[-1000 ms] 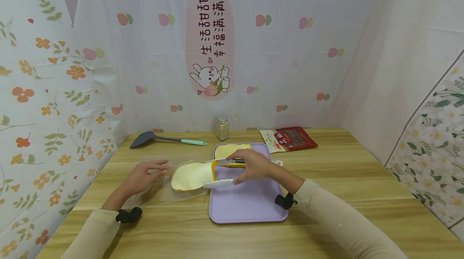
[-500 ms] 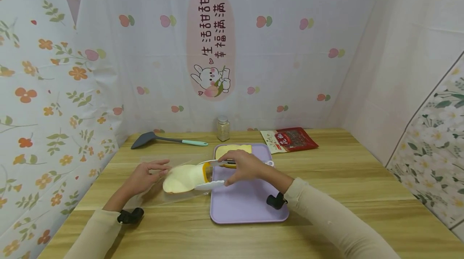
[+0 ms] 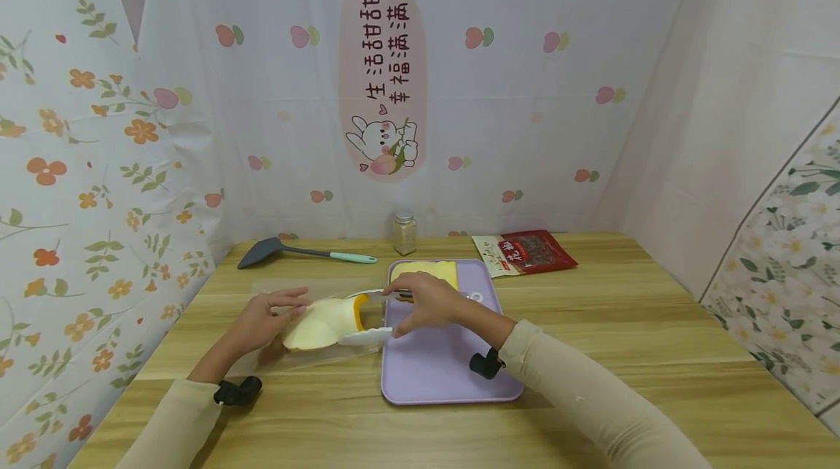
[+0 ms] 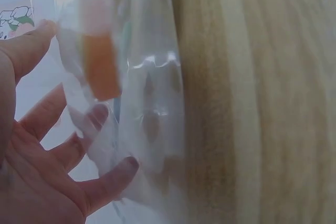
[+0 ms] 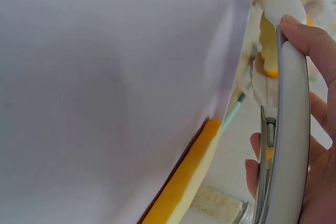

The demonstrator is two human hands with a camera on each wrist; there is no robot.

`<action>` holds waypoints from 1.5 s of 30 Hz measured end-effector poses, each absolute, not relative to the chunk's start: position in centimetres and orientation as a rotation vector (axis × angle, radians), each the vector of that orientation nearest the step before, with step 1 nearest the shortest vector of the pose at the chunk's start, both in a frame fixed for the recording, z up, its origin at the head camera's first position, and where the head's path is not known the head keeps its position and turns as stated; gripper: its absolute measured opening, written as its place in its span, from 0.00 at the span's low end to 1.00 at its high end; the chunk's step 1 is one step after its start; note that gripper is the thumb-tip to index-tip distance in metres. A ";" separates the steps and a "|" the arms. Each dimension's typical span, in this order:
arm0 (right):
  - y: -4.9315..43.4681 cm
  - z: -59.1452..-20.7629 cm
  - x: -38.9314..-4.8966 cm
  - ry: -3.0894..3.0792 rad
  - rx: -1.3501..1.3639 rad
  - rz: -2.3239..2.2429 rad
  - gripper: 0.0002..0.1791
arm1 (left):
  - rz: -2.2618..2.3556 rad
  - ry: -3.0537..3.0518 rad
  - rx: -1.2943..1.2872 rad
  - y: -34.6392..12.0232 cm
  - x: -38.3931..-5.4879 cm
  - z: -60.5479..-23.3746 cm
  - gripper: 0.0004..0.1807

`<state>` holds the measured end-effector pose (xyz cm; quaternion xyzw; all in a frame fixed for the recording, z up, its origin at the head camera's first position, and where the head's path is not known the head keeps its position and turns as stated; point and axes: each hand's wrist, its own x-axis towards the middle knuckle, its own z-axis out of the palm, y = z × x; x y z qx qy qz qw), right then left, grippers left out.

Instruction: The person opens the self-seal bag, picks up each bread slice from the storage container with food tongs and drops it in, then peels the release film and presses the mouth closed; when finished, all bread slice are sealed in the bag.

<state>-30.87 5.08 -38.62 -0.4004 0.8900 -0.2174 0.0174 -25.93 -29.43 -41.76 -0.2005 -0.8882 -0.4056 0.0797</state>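
Note:
My right hand [image 3: 426, 303] grips a pair of food tongs [image 5: 293, 129] with white scalloped tips. Between those tips is a slice of bread [image 3: 324, 320], pale with an orange-brown crust, lying within a clear plastic bag [image 4: 152, 98]. At the bag's left part, my left hand [image 3: 265, 319] touches the plastic with fingers spread, some of them seen through the film in the left wrist view. A purple tray [image 3: 453, 363] lies under the right hand. Another bread slice [image 3: 426, 271] sits at the tray's far end, partly hidden by that hand.
Behind the bag lies a spatula [image 3: 308, 251] with a mint handle. A small glass jar [image 3: 404, 235] stands beyond the tray. To its right is a red and white spice packet [image 3: 528, 253]. A printed curtain [image 3: 512, 126] closes off the back of the wooden table [image 3: 590, 367].
My right hand has moved left with the tongs, carrying the bread slice farther into the bag and toward my left hand. The left hand has barely moved.

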 end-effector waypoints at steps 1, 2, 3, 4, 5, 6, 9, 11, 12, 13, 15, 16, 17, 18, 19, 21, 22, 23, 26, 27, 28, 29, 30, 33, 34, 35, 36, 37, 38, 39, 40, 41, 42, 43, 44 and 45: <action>5.0 -38.6 -30.9 2.762 -1.239 -0.680 0.39 | -1.215 -2.654 -0.595 -29.4 -25.9 -41.7 0.13; 4.8 -38.7 -30.9 2.761 -1.235 -0.678 0.39 | -1.213 -2.650 -0.594 -29.4 -25.9 -41.7 0.13; 4.7 -38.7 -30.9 2.763 -1.231 -0.677 0.38 | -1.213 -2.645 -0.593 -29.4 -25.9 -41.7 0.13; 4.6 -38.7 -30.8 2.764 -1.227 -0.676 0.38 | -1.209 -2.641 -0.597 -29.4 -25.9 -41.7 0.13; 4.5 -38.7 -30.8 2.767 -1.225 -0.673 0.38 | -1.208 -2.636 -0.600 -29.4 -25.9 -41.7 0.12; 4.4 -38.7 -30.8 2.770 -1.223 -0.673 0.38 | -1.204 -2.632 -0.602 -29.4 -26.0 -41.7 0.12; 4.0 -38.7 -30.8 2.774 -1.224 -0.668 0.38 | -1.200 -2.625 -0.604 -29.4 -26.0 -41.8 0.12; 3.7 -38.7 -30.7 2.774 -1.226 -0.667 0.37 | -1.200 -2.620 -0.603 -29.3 -26.0 -41.8 0.12; 3.6 -38.7 -30.8 2.777 -1.227 -0.667 0.37 | -1.199 -2.618 -0.604 -29.3 -26.0 -41.8 0.12; 3.5 -38.7 -30.8 2.778 -1.229 -0.666 0.37 | -1.201 -2.615 -0.604 -29.3 -26.0 -41.8 0.12; 3.4 -38.9 -30.8 2.780 -1.230 -0.665 0.36 | -1.200 -2.610 -0.604 -29.2 -25.9 -41.8 0.12; 3.4 -38.9 -30.8 2.783 -1.229 -0.659 0.36 | -1.202 -2.607 -0.604 -29.3 -25.9 -41.8 0.12; 3.3 -38.9 -30.9 2.787 -1.230 -0.653 0.36 | -1.200 -2.607 -0.604 -29.3 -25.8 -41.8 0.12; 3.3 -39.0 -30.9 2.788 -1.230 -0.650 0.35 | -1.202 -2.605 -0.606 -29.3 -25.8 -41.8 0.12; 3.3 -39.0 -30.9 2.790 -1.229 -0.644 0.35 | -1.203 -2.603 -0.605 -29.3 -25.8 -41.8 0.12; 3.2 -39.1 -30.9 2.797 -1.228 -0.628 0.35 | -1.203 -2.600 -0.605 -29.3 -25.8 -41.8 0.12; 3.2 -39.0 -30.9 2.800 -1.226 -0.620 0.35 | -1.199 -2.600 -0.606 -29.4 -25.8 -41.8 0.12; 3.2 -39.1 -30.9 2.801 -1.227 -0.615 0.35 | -1.197 -2.596 -0.606 -29.4 -25.9 -41.8 0.12; 3.1 -39.1 -30.9 2.804 -1.222 -0.601 0.36 | -1.185 -2.587 -0.608 -29.4 -26.0 -41.8 0.11; 3.1 -39.1 -30.9 2.805 -1.221 -0.599 0.36 | -1.182 -2.586 -0.609 -29.4 -26.1 -41.8 0.11; 3.1 -39.1 -30.9 2.805 -1.218 -0.596 0.36 | -1.182 -2.588 -0.608 -29.4 -26.1 -41.8 0.11; 3.1 -39.2 -31.0 2.805 -1.217 -0.593 0.36 | -1.187 -2.588 -0.608 -29.5 -26.1 -41.9 0.11; 3.1 -39.2 -31.0 2.806 -1.214 -0.586 0.36 | -1.191 -2.590 -0.606 -29.5 -26.1 -41.9 0.11; 3.0 -39.4 -31.1 2.802 -1.221 -0.568 0.36 | -1.204 -2.599 -0.600 -29.6 -26.2 -41.9 0.11; 3.0 -39.4 -31.1 2.801 -1.225 -0.560 0.36 | -1.207 -2.602 -0.596 -29.6 -26.1 -41.9 0.12; 3.0 -39.5 -31.1 2.801 -1.231 -0.549 0.36 | -1.203 -2.606 -0.596 -29.6 -26.2 -42.0 0.12; 3.0 -39.5 -31.1 2.803 -1.235 -0.541 0.36 | -1.196 -2.612 -0.597 -29.6 -26.2 -42.0 0.12; 3.0 -39.6 -31.2 2.805 -1.239 -0.536 0.37 | -1.191 -2.618 -0.596 -29.6 -26.3 -42.0 0.12; 3.0 -39.6 -31.2 2.809 -1.242 -0.530 0.37 | -1.184 -2.623 -0.597 -29.6 -26.3 -42.1 0.12; 3.0 -39.7 -31.2 2.812 -1.240 -0.531 0.37 | -1.181 -2.628 -0.598 -29.6 -26.3 -42.1 0.12; 3.0 -39.7 -31.2 2.814 -1.238 -0.533 0.38 | -1.177 -2.630 -0.599 -29.6 -26.3 -42.1 0.12; 3.0 -39.8 -31.2 2.815 -1.236 -0.538 0.39 | -1.173 -2.632 -0.601 -29.6 -26.4 -42.2 0.12; 3.0 -39.8 -31.2 2.816 -1.232 -0.546 0.39 | -1.179 -2.632 -0.599 -29.6 -26.3 -42.2 0.12; 3.0 -39.8 -31.1 2.816 -1.227 -0.553 0.40 | -1.182 -2.631 -0.597 -29.6 -26.3 -42.1 0.12; 3.0 -39.8 -31.1 2.818 -1.222 -0.557 0.40 | -1.185 -2.631 -0.596 -29.6 -26.3 -42.1 0.12; 3.1 -39.8 -31.0 2.819 -1.215 -0.562 0.41 | -1.189 -2.632 -0.594 -29.6 -26.3 -42.1 0.12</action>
